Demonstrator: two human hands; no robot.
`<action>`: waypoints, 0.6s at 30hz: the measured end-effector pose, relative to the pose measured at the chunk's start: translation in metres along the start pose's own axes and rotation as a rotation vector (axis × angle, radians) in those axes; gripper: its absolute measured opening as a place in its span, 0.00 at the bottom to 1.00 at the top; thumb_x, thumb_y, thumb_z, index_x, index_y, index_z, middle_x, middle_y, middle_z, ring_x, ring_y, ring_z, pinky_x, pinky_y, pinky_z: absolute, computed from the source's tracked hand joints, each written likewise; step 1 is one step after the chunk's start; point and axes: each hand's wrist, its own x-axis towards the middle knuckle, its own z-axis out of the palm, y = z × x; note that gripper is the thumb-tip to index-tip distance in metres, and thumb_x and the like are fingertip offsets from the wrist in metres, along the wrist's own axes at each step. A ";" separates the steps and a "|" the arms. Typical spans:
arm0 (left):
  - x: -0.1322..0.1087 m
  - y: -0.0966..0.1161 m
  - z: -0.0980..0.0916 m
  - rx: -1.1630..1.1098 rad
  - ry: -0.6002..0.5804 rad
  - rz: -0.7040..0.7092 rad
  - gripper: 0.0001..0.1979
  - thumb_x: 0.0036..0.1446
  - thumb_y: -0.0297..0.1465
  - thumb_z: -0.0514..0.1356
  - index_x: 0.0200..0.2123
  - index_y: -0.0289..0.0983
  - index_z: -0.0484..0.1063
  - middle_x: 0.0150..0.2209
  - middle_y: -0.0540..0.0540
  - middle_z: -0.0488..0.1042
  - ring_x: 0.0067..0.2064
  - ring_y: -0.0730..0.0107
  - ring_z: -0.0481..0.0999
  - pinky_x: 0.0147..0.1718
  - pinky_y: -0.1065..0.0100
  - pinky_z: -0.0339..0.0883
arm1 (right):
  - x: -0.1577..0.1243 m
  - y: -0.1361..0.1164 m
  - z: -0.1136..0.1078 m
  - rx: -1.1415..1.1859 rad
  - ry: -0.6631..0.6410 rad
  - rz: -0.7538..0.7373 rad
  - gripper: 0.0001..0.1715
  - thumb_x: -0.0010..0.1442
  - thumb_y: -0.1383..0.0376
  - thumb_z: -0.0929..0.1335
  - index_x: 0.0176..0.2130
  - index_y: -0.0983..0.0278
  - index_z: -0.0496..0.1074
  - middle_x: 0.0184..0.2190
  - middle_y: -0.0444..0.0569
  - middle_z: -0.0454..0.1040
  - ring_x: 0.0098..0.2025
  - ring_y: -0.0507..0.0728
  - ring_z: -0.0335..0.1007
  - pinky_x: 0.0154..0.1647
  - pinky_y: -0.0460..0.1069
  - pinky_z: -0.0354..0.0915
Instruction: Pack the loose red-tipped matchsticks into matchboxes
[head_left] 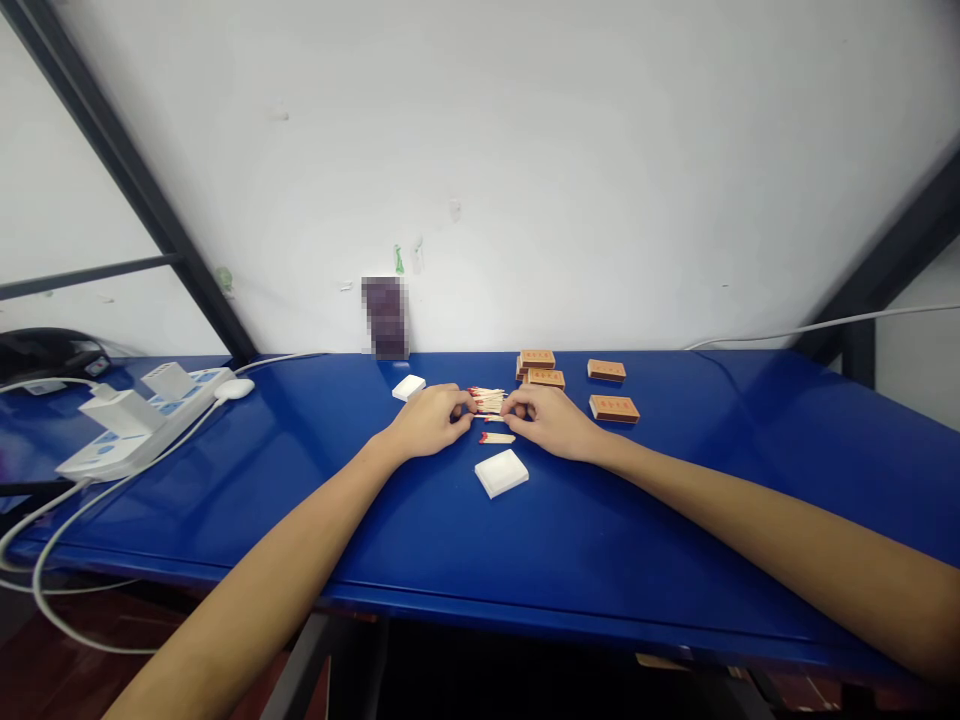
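Observation:
A small heap of red-tipped matches (pixel 488 399) lies on the blue table (pixel 570 530), between my two hands. My left hand (pixel 427 421) rests knuckles-up just left of the heap, its fingers curled and pinched at the match ends. My right hand (pixel 551 420) is curled the same way at the heap's right side. A few matches (pixel 497 438) lie apart just in front of the hands. A white inner tray (pixel 501 472) sits a little nearer to me, and a second white tray (pixel 409 387) lies behind my left hand.
Several brown matchboxes (pixel 541 368) lie behind and right of my right hand, one (pixel 613 408) closest to it. A white power strip (pixel 142 418) with plugs and cables occupies the table's left end. A dark blurred object (pixel 385 317) stands at the wall.

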 end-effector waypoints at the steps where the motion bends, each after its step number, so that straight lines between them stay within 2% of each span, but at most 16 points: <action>1: 0.000 0.000 0.000 -0.001 0.000 0.002 0.07 0.58 0.28 0.57 0.36 0.38 0.76 0.31 0.49 0.71 0.33 0.68 0.71 0.33 0.68 0.61 | 0.000 0.000 0.000 0.000 -0.001 -0.006 0.07 0.55 0.70 0.67 0.31 0.63 0.76 0.26 0.43 0.69 0.27 0.51 0.61 0.30 0.47 0.57; 18: 0.000 0.003 0.000 -0.022 0.002 0.035 0.06 0.59 0.27 0.57 0.33 0.38 0.74 0.31 0.49 0.70 0.33 0.69 0.70 0.32 0.68 0.61 | -0.001 -0.001 0.000 -0.006 0.010 -0.074 0.07 0.57 0.71 0.66 0.31 0.64 0.75 0.27 0.44 0.69 0.28 0.51 0.62 0.31 0.47 0.57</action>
